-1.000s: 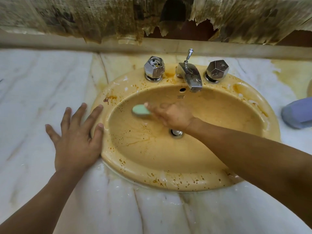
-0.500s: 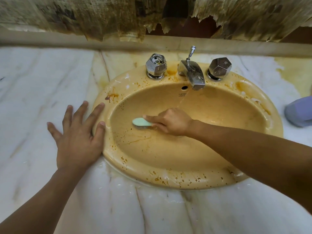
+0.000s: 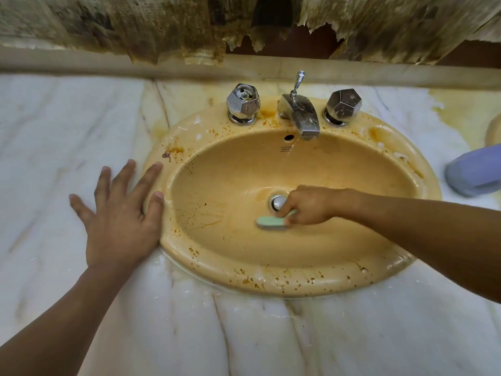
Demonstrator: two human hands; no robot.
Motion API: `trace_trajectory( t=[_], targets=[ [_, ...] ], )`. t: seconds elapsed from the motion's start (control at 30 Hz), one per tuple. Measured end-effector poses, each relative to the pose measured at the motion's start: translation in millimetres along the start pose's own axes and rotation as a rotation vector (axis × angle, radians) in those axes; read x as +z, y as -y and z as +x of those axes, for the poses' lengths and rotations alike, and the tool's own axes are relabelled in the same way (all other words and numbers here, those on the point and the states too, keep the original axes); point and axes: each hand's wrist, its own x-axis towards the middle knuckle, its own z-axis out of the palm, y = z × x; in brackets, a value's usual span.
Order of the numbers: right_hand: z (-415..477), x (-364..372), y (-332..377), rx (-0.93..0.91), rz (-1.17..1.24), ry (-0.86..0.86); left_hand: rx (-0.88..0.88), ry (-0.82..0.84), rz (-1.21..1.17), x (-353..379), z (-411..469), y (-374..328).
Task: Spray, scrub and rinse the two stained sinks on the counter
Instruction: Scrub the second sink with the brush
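The right hand [image 3: 306, 204] curls round a pale green plastic scrub brush [image 3: 271, 222], lying crosswise, head leftward, beside the chrome drain [image 3: 278, 202]. The left hand [image 3: 119, 213] rests flat, fingers spread, against the yellow oval ceramic sink [image 3: 298, 283] rim. Brown specks [image 3: 207, 223] lie left of the brush head.

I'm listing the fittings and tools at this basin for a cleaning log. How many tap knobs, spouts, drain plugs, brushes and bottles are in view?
tap knobs: 2
spout: 1
drain plug: 1
scrub brush: 1
lilac bottle: 1
Total: 6
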Motion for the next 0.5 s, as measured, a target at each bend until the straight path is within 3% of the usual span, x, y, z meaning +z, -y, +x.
trace_trajectory(
  t=[0.1, 0.17, 0.23, 0.3, 0.33, 0.5],
  targets=[
    [11.0, -3.5, -9.1, 0.202, -0.152, -0.231, 0.000, -0.004, 0.007, 0.0, -0.1, -0.1],
    [24.1, 3.9, 12.4, 0.177, -0.067, -0.288, 0.002, -0.006, 0.001, -0.3, -0.1, 0.5],
    [23.2, 13.8, 30.8, 0.006, 0.105, -0.163, 0.006, -0.003, 0.003, -0.2, 0.1, 0.6],
    [9.7, 14.5, 28.6, -0.075, 0.109, 0.001, 0.007, 0.000, 0.000, -0.3, 0.2, 1.2],
    [6.6, 10.8, 21.5, -0.061, 0.059, 0.002, 0.004, 0.000, -0.002, -0.4, -0.1, 1.5],
    [18.8, -0.4, -2.5, 0.299, -0.179, -0.324, 0.000, 0.010, -0.004, -0.7, -0.5, 0.4]
  ],
)
